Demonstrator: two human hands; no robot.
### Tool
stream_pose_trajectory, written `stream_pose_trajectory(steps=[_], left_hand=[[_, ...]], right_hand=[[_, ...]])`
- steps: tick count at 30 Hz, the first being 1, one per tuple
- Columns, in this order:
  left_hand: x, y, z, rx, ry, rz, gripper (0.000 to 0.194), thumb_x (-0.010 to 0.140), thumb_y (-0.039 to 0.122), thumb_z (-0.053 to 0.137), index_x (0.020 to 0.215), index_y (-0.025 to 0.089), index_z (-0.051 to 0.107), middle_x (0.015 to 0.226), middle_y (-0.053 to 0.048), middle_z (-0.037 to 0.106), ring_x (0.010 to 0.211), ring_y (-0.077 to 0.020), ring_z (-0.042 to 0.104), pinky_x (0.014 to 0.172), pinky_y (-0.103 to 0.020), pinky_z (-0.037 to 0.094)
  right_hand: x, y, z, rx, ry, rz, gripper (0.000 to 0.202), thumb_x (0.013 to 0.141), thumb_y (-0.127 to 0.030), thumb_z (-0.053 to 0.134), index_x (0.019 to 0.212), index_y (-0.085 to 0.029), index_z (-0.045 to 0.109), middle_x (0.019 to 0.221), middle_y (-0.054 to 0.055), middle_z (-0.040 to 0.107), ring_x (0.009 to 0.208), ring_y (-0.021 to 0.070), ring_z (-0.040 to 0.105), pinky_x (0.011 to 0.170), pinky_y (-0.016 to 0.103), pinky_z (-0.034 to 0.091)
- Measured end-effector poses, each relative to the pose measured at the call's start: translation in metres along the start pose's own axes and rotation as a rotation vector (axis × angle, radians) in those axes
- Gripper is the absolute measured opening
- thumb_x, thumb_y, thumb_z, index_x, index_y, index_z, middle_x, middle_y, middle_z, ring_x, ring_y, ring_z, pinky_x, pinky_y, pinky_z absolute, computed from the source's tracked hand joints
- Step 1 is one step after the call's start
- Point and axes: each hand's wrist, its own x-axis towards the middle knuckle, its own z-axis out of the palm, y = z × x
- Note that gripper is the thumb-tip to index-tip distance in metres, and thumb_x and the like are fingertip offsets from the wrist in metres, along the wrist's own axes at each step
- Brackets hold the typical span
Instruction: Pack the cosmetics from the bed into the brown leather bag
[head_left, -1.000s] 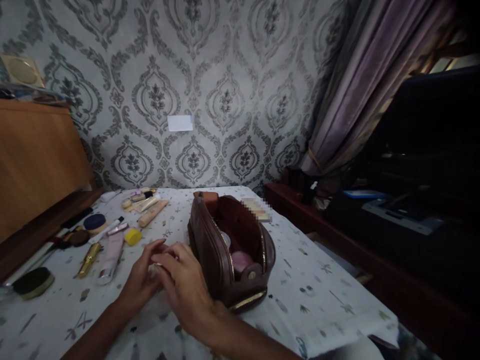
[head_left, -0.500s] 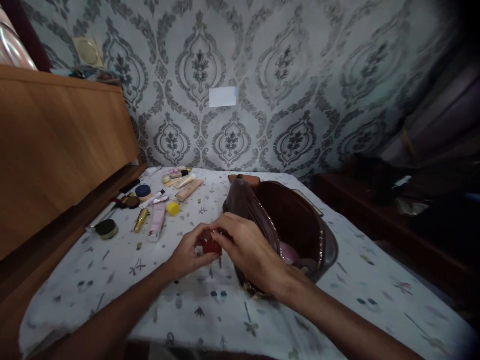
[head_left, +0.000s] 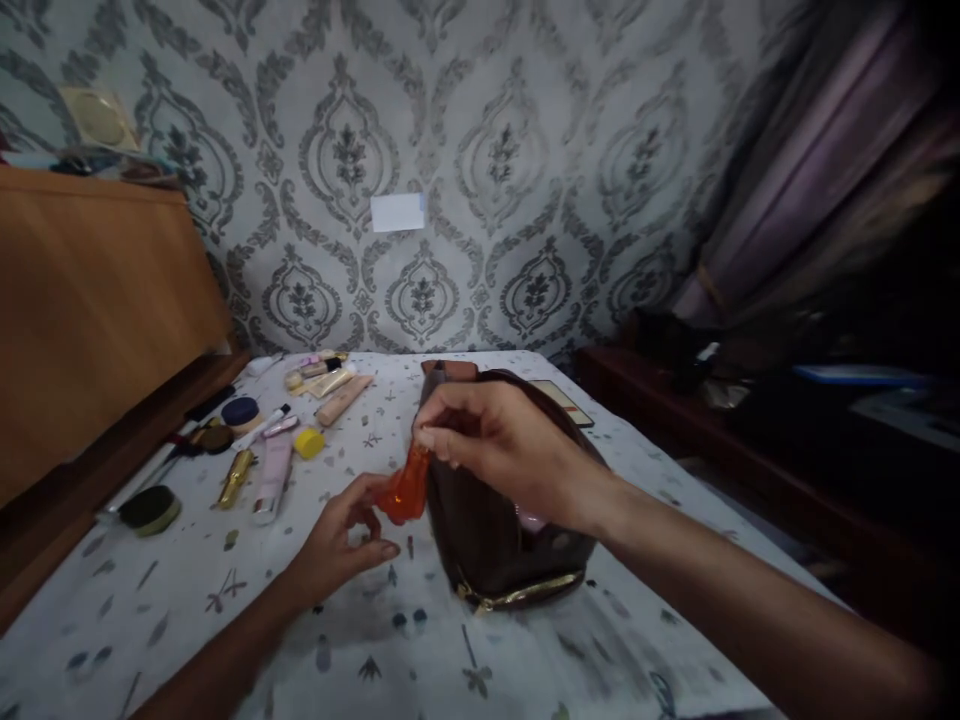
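Currently, the right hand (head_left: 499, 440) is raised over the near left side of a dark brown bag (head_left: 487, 545); its grip pinches the narrow top of a small orange pouch (head_left: 409, 487) between thumb and fingers. Pouch: shiny, wider at the bottom, hanging slightly tilted just left of the bag and above the tabletop (head_left: 360, 640). Contents cannot be made out.

Left hand (head_left: 341, 530): grip spread, fingers curled, at the pouch's left edge; thumb lower and apart from it. Whether the fingertips press on the pouch cannot be told.

Bag: standing on the tabletop, a gold zip (head_left: 529, 592) along its lower near end. The right hand and wrist cover much of its mouth; a bit of a pink item (head_left: 531, 519) shows below the wrist. Flat case (head_left: 564, 402) lying behind the bag, toward the right.

Left part of the tabletop, cosmetics well apart from the bag: pink tube (head_left: 273, 478), with a gold tube (head_left: 237, 478) just to its left and a yellow lid (head_left: 308, 443) to its right; a dark green round box (head_left: 150, 510) nearer the left edge; a blue-lidded jar (head_left: 241, 413) and a beige tube (head_left: 343, 400) farther back.
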Motion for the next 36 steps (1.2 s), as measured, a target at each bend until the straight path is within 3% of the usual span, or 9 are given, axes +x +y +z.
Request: stream_pose_trajectory(steps=[4, 7, 14, 22, 28, 36], left_hand=[[0.003, -0.008, 0.002, 0.059, -0.002, -0.035, 0.045, 0.079, 0.045, 0.068, 0.113, 0.018, 0.058, 0.093, -0.008, 0.066, 0.081, -0.0199, 0.064, 0.067, -0.028, 0.050], [0.006, -0.016, 0.002, 0.101, -0.006, -0.059, 0.043, 0.082, 0.046, 0.065, 0.113, 0.018, 0.057, 0.089, -0.007, 0.066, 0.079, -0.0198, 0.064, 0.068, -0.029, 0.051], [0.011, -0.023, 0.000, 0.174, 0.013, -0.087, 0.041, 0.082, 0.048, 0.065, 0.110, 0.018, 0.059, 0.085, -0.007, 0.067, 0.079, -0.0207, 0.065, 0.067, -0.028, 0.051], [0.011, -0.025, -0.002, 0.168, -0.039, -0.124, 0.042, 0.084, 0.049, 0.063, 0.112, 0.018, 0.060, 0.086, -0.007, 0.067, 0.082, -0.0208, 0.065, 0.072, -0.029, 0.053], [0.009, -0.035, -0.007, 0.202, -0.057, -0.156, 0.042, 0.082, 0.048, 0.066, 0.114, 0.020, 0.060, 0.091, -0.008, 0.069, 0.087, -0.0230, 0.067, 0.078, -0.031, 0.055], [0.015, -0.042, -0.010, 0.256, -0.077, -0.185, 0.042, 0.083, 0.050, 0.064, 0.112, 0.020, 0.060, 0.089, -0.008, 0.070, 0.085, -0.0237, 0.068, 0.076, -0.030, 0.056]], right_hand=[[0.005, -0.007, -0.042, 0.114, 0.079, 0.007, 0.013, 0.084, -0.010, 0.061, 0.073, -0.018, 0.063, 0.059, -0.005, 0.060, 0.054, 0.0095, 0.059, 0.054, 0.021, 0.048], [0.007, -0.004, -0.070, 0.072, 0.130, -0.018, 0.014, 0.084, -0.008, 0.059, 0.073, -0.017, 0.061, 0.056, -0.006, 0.061, 0.053, 0.0087, 0.060, 0.054, 0.020, 0.050], [0.018, 0.036, -0.106, -0.229, 0.140, 0.001, 0.015, 0.081, -0.006, 0.060, 0.070, -0.016, 0.060, 0.055, -0.005, 0.062, 0.052, 0.0095, 0.063, 0.053, 0.019, 0.047], [0.036, 0.093, -0.115, -0.428, -0.023, 0.113, 0.020, 0.076, 0.003, 0.057, 0.071, -0.015, 0.063, 0.057, -0.003, 0.064, 0.058, 0.0114, 0.064, 0.057, 0.019, 0.044], [0.048, 0.103, -0.109, -0.660, -0.108, -0.037, 0.020, 0.071, 0.004, 0.060, 0.071, -0.015, 0.068, 0.062, -0.002, 0.066, 0.061, 0.0116, 0.057, 0.058, 0.021, 0.036], [0.062, 0.112, -0.092, -0.547, -0.264, -0.242, 0.029, 0.068, 0.009, 0.055, 0.073, -0.014, 0.070, 0.073, -0.002, 0.068, 0.071, 0.0120, 0.058, 0.067, 0.021, 0.040]])
